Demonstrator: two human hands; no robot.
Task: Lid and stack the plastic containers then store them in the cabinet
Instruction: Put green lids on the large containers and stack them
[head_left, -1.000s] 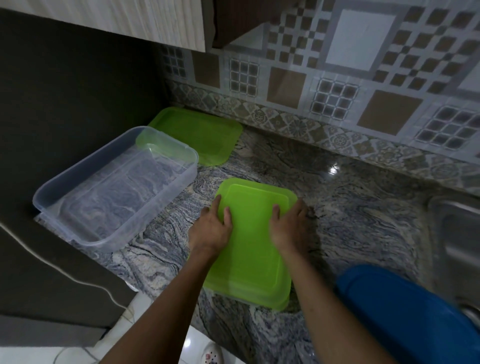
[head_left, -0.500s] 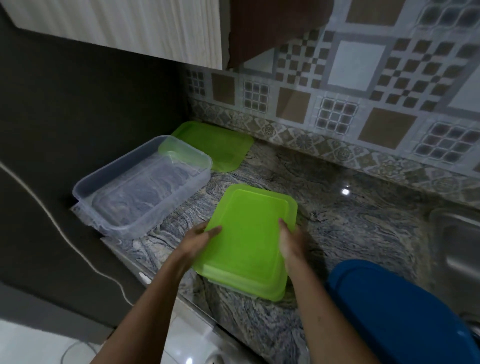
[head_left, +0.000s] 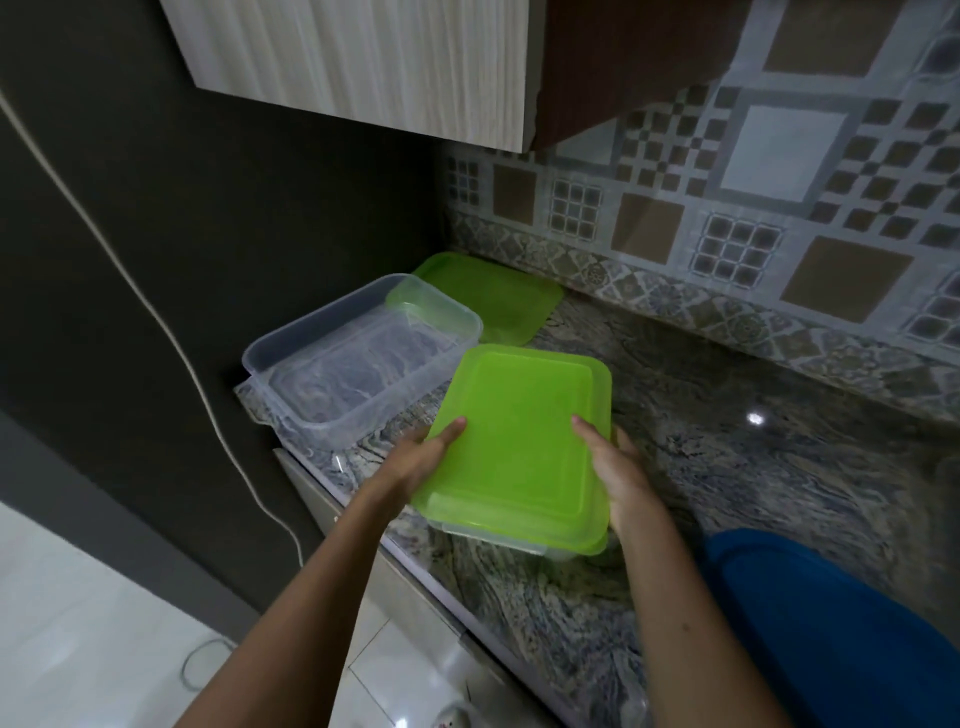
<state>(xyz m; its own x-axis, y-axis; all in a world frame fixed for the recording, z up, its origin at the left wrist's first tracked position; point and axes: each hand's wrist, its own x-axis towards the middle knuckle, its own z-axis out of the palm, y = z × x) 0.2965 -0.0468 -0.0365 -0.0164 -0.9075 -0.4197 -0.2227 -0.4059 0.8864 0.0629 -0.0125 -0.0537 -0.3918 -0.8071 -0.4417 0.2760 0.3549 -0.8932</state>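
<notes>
Open container (head_left: 358, 369) left of lidded container (head_left: 519, 441); spare lid (head_left: 498, 296) behind.

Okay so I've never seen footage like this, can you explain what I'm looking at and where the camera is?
There is no machine: a person wears a camera on the head, looking down at their own bare arms. The left hand and right hand grip the two sides of a lidded container with a green lid, at the edge of a marbled stone counter. Beside it stands an open clear container, and behind that a spare green lid lies flat by the tiled wall. A cabinet hangs above. A blue object sits at the lower right; I cannot tell what it is.
</notes>
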